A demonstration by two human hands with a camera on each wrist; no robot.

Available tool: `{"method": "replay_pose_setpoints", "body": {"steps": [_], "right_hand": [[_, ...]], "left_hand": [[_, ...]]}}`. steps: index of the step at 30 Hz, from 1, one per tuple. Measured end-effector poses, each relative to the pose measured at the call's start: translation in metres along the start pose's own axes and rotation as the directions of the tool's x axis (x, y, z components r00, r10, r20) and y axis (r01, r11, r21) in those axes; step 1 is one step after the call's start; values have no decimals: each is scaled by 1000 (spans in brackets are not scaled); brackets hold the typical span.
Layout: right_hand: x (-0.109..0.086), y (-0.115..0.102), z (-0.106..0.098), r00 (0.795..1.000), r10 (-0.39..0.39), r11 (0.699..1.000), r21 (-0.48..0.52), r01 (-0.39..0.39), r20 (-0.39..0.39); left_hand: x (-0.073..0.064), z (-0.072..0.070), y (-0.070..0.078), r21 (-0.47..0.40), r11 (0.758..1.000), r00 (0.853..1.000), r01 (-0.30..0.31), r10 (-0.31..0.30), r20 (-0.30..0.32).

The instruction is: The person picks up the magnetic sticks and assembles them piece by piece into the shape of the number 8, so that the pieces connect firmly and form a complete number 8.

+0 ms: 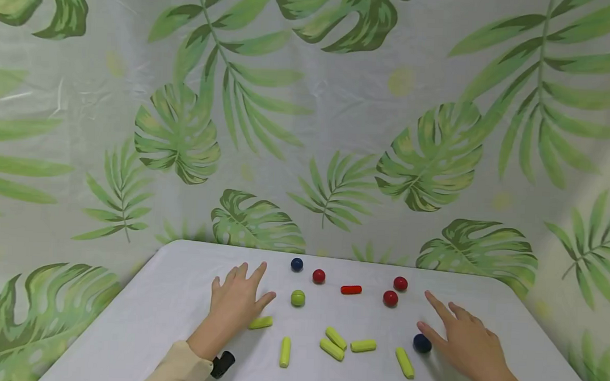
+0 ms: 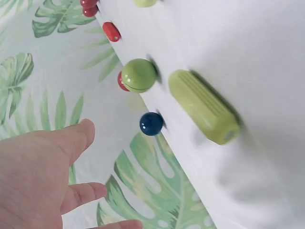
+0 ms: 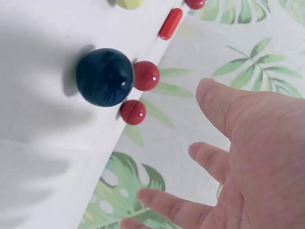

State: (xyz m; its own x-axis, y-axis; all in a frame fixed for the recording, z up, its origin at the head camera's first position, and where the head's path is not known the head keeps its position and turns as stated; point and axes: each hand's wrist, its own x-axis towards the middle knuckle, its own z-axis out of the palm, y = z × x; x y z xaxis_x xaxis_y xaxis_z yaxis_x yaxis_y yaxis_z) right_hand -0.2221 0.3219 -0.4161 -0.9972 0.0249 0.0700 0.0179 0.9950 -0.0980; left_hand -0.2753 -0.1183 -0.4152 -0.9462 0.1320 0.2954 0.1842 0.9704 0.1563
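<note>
My left hand (image 1: 236, 301) hovers over the left part of the white table with its fingers spread, holding nothing. Close under it lies a ridged yellow-green stick (image 2: 204, 107), partly hidden by the hand in the head view. A green ball (image 1: 297, 298) sits just right of the left thumb. On the right side my right hand (image 1: 469, 342) is also spread and holds nothing. Nearest to it is a dark blue ball (image 3: 105, 77), just beside the thumb in the head view; whether they touch I cannot tell. Two red balls (image 1: 390, 298) lie beyond that hand.
Farther back are another blue ball (image 1: 296, 264), a red ball (image 1: 319, 276) and a red stick (image 1: 351, 290). Several yellow-green sticks (image 1: 363, 345) lie across the front of the table (image 1: 177, 298). A leaf-patterned sheet (image 1: 338, 129) hangs behind.
</note>
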Motion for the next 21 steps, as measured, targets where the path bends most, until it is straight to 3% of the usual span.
{"method": "replay_pose_setpoints", "body": {"steps": [8,15,21], "right_hand": [[10,-6,-7,998,-56,996,76,53,29],[18,-11,-10,996,-82,987,144,74,47],[25,-13,-10,994,-84,982,173,72,63]], "left_hand": [[21,-1,26,14,992,991,-125,126,-39],[46,3,51,-134,963,972,-233,235,2],[61,13,73,-215,944,962,-251,267,49]]}}
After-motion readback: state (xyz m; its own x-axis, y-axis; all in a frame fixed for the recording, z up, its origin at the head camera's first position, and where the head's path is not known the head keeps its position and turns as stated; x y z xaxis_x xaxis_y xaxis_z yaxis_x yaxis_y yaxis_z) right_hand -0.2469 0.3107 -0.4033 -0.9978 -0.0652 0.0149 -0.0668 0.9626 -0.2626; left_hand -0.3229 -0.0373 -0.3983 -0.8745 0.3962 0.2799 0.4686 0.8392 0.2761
